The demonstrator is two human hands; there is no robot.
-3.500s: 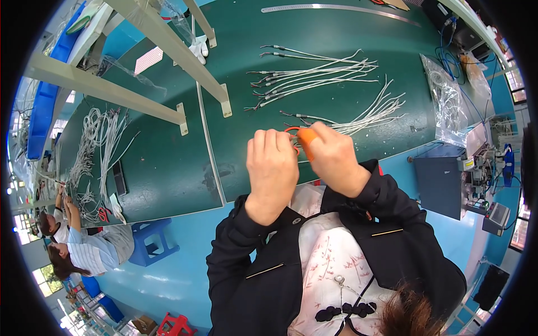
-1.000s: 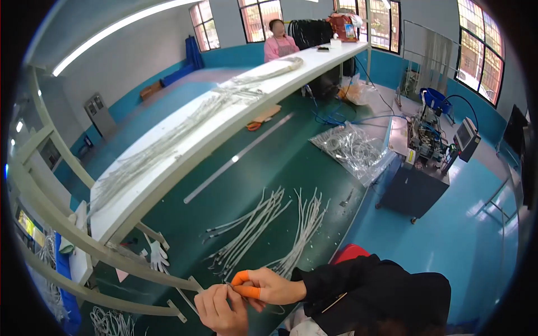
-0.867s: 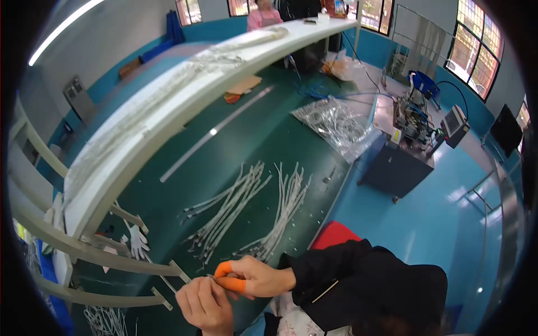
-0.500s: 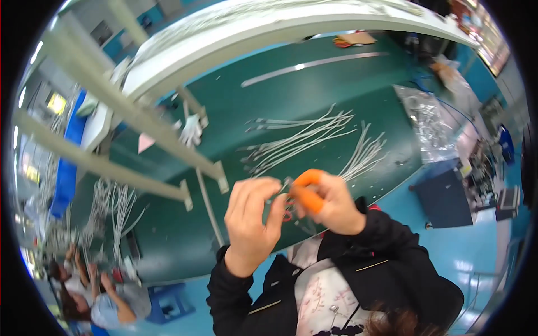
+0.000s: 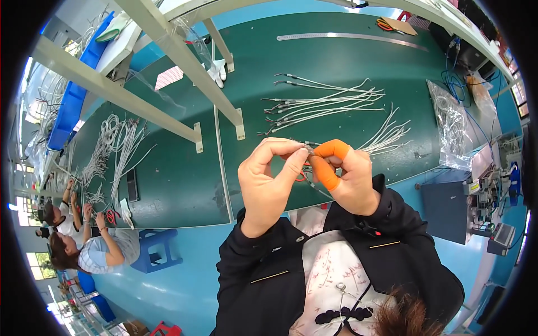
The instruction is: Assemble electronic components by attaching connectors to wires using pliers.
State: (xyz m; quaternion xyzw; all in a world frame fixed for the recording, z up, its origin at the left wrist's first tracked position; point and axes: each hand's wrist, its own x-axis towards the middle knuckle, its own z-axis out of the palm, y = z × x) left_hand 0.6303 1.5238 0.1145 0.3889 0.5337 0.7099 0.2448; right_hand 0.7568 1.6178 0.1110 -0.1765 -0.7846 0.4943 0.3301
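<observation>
In front of my chest, my left hand [image 5: 270, 182] and my right hand [image 5: 348, 178] meet fingertip to fingertip. Both are closed in a pinch on the end of a thin grey cable [image 5: 320, 191], whose tip is mostly hidden by the fingers. Orange finger covers wrap my right thumb and index finger. Just below the fingertips, a red-handled tool [image 5: 301, 176] shows partly on the green table [image 5: 246, 162]. Beyond my hands lies a spread of white cables with dark ends [image 5: 319, 103]. A second bunch of white cables [image 5: 386, 134] lies to the right.
White rack posts [image 5: 210, 84] stand on the table at left. Farther left are more cable bundles [image 5: 120, 148] and two seated people [image 5: 106, 246]. A steel ruler [image 5: 347, 36] lies at the back, a clear plastic bag [image 5: 451, 131] at right.
The view has shifted, so the table and cables sit higher and farther right in it. My hands stay together, with the fingertips now closed tighter on the cable end.
</observation>
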